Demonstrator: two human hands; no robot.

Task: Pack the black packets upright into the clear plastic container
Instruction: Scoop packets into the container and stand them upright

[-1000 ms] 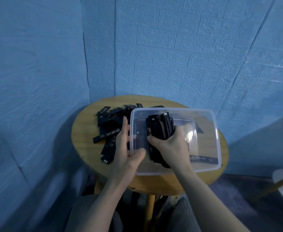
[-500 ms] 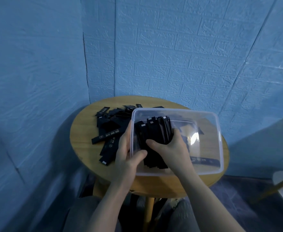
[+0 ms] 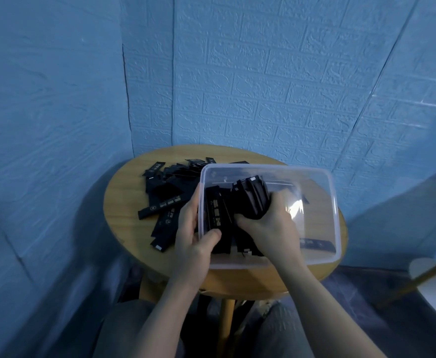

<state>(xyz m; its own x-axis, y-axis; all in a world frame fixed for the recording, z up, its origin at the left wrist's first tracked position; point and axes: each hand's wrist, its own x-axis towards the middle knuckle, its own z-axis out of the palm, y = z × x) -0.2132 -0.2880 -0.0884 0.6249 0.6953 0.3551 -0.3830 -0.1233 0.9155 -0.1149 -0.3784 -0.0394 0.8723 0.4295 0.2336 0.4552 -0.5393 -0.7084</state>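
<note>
While the clear plastic container sits on the right part of the round wooden counter, both hands work at its left end; the left hand grips the container's near left wall, its fingers lying straight up the outside and its thumb hooked over the rim to the inside, so the wall is clamped between them; the right hand reaches down into the container, its fingers curled round a bundle of black packets that stands on end, tilted a little toward the far side, in the left half of the container; more black packets stand against the left wall just beside that bundle, one showing pale printing through the plastic; a single black packet lies flat on the container floor at the near right; outside, on the left part of the counter, a loose heap of black packets lies flat and crisscrossed, reaching from the far edge toward the near left and touching the left hand's side of the container; blue brick-embossed wall panels rise behind the counter; at the right edge a white round seat with a wooden leg shows in part; the person's grey trouser knees show at the near edge, under the counter.
</note>
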